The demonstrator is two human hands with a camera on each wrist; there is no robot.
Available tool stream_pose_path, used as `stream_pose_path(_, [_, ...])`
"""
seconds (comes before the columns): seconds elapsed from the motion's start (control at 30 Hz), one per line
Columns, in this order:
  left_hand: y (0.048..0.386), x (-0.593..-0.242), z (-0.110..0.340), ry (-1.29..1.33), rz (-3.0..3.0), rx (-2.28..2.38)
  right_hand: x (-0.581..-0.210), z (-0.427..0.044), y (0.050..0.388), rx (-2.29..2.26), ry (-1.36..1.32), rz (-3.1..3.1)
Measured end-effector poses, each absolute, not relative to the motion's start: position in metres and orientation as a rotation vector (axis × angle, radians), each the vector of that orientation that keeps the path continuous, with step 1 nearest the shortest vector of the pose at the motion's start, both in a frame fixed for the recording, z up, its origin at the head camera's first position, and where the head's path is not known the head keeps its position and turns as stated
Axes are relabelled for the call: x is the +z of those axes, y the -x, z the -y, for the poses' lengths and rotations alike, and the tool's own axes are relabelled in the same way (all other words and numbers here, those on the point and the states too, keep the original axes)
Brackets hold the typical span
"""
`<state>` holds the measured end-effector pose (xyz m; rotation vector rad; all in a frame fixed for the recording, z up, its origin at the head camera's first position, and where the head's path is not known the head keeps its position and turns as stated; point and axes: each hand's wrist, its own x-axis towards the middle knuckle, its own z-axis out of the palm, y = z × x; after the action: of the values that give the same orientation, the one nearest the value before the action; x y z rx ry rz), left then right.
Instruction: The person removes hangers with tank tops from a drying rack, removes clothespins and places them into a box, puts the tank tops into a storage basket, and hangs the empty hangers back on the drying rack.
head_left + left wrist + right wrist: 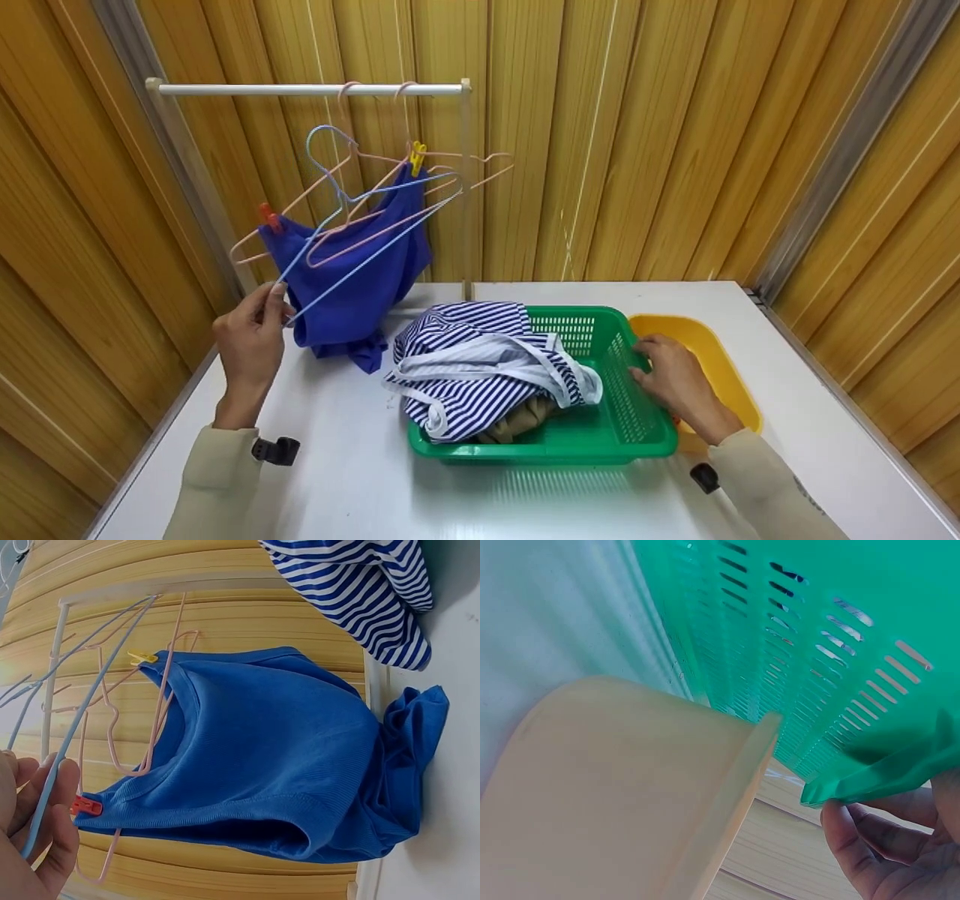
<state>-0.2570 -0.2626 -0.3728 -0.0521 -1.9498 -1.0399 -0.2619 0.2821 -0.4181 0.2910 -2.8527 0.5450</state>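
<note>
My left hand [253, 341] pinches a lower corner of a blue wire hanger [49, 784] between thumb and fingers. The hanger is tilted, its hook off the rail and nothing hung on it. Behind it, a blue sleeveless top [349, 307] hangs from a pink hanger, held by a red clip [270, 217] and a yellow clip [418, 159]; its hem reaches the table. My right hand [675, 375] grips the right rim of a green basket [540, 451], fingers curled at the edge in the right wrist view. Blue-and-white striped clothing [472, 375] is heaped in the basket's left side.
A white rail [300, 89] on a stand carries two pink hangers. The yellow tub [724, 367] sits right of the basket, under my right forearm. Brown cloth [521, 420] lies beneath the striped clothing. Wood-patterned walls enclose the white table [360, 480].
</note>
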Motion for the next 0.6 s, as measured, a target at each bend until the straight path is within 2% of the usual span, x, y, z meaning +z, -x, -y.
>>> stream_pose_path(0.6, [0.288, -0.330, 0.241, 0.136, 1.982, -0.924, -0.420, -0.281, 0.262, 0.565, -0.291, 2.840])
